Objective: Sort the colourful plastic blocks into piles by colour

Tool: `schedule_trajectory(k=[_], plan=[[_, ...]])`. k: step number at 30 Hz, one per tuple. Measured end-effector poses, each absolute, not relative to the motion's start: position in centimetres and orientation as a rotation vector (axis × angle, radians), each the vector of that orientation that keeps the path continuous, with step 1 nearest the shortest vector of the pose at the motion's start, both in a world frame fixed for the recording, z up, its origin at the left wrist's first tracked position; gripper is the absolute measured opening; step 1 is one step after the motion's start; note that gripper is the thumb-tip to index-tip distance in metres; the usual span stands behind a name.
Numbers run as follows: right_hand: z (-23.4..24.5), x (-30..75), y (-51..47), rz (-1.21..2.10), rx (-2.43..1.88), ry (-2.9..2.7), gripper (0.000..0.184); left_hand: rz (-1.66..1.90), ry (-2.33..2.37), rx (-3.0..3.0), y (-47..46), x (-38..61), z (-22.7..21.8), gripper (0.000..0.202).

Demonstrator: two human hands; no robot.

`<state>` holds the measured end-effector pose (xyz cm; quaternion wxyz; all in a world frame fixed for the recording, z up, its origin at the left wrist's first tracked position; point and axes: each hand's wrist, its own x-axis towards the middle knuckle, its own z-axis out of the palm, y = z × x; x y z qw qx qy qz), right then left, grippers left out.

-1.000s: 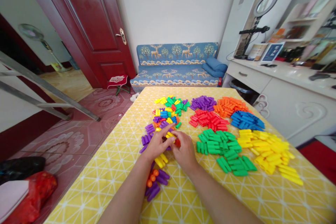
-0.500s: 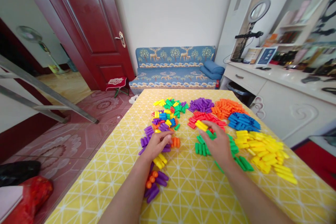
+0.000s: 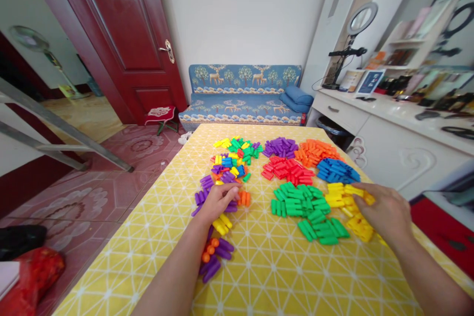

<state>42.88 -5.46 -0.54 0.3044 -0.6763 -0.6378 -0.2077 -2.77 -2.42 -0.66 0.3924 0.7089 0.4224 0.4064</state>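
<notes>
My left hand rests on the near edge of a mixed pile of coloured plastic pieces, its fingers curled over purple pieces; what they hold is hidden. Two orange pieces lie just right of it. My right hand is at the yellow pile, fingers bent round a yellow piece at its fingertips. Sorted piles lie between the hands: green, red, blue, orange and purple.
All of this lies on a table with a yellow patterned cloth. Loose yellow pieces and purple-and-orange pieces sit under my left forearm. A blue sofa, a red door and a white cabinet surround the table.
My right hand lifted a yellow piece from the mixed pile and carried it right, over the green pile, to the yellow pile. My left hand stayed on the mixed pile.
</notes>
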Motion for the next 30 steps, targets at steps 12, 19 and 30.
schedule_trajectory(k=[12,19,30], plan=[[2.3,25.7,-5.8,0.158,-1.278,-1.882,0.022,1.264,1.228,1.846,-2.3,-2.7,-0.4,0.035],[-1.5,14.6,-5.0,0.273,-1.194,-2.08,0.056,1.324,1.26,2.015,-1.9,-3.0,-0.6,0.022],[-3.3,14.4,-4.6,0.304,-1.246,-1.984,0.034,1.013,1.315,2.399,-1.8,-3.1,-1.4,0.046]])
